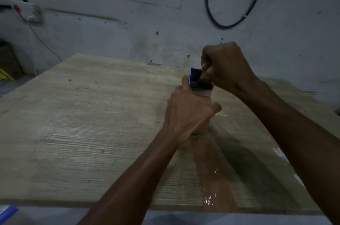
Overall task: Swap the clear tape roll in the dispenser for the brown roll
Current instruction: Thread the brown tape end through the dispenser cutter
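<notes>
Both my hands hold the tape dispenser [197, 80] above the wooden table [92, 123], right of centre. Its dark serrated blade sticks up between them. My left hand [187, 112] wraps the dispenser's lower body from the left. My right hand [224, 66] is closed in a fist on its upper part, just behind the blade. A strip of brown tape [211, 175] lies stuck along the table from below my left hand to the near edge. The roll in the dispenser is hidden by my hands, so its colour cannot be told. No loose roll shows.
A grey wall stands right behind the table, with a black cable loop [230, 24] at upper right and a socket box [27, 11] with a thin wire at upper left. A yellow-and-white object [5, 77] sits off the table's left side.
</notes>
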A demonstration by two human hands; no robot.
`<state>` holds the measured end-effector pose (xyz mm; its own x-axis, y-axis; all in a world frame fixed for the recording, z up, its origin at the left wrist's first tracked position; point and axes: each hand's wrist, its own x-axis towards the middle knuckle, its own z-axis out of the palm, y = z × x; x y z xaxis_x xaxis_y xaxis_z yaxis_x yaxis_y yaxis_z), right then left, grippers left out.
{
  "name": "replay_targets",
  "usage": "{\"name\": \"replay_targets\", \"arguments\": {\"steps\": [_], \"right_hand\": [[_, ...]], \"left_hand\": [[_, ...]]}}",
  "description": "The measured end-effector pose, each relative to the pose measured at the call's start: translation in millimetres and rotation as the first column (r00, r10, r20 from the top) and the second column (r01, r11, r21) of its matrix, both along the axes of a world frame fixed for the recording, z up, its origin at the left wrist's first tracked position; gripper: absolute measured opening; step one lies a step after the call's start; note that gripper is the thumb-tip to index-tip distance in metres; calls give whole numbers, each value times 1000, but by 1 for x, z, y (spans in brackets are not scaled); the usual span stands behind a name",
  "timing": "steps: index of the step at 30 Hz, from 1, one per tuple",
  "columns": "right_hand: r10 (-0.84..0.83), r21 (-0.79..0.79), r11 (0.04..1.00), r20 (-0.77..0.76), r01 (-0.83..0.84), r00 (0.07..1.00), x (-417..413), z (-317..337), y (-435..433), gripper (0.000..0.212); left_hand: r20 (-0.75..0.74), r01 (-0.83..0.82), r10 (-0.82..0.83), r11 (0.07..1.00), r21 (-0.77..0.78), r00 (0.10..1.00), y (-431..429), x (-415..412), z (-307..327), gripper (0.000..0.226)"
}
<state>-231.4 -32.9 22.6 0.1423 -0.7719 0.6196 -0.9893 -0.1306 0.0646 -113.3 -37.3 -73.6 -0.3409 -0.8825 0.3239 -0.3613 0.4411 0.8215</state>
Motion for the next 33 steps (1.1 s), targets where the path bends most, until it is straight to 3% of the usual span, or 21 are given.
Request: {"name": "replay_targets", "arguments": {"steps": [15, 20, 33], "right_hand": [[35, -44, 998, -17, -35, 999, 0, 4, -9, 13], [37, -37, 999, -6, -37, 999, -4, 5, -11, 15], [27, -82, 996, -1, -27, 1000, -4, 10, -12, 16]], "left_hand": [[-23, 65, -63, 995, 74, 998, -3, 0, -1, 98], [-128, 164, -140, 967, 195, 982, -6, -1, 1, 85], [-308, 353, -254, 877, 326, 917, -10, -3, -1, 100]]}}
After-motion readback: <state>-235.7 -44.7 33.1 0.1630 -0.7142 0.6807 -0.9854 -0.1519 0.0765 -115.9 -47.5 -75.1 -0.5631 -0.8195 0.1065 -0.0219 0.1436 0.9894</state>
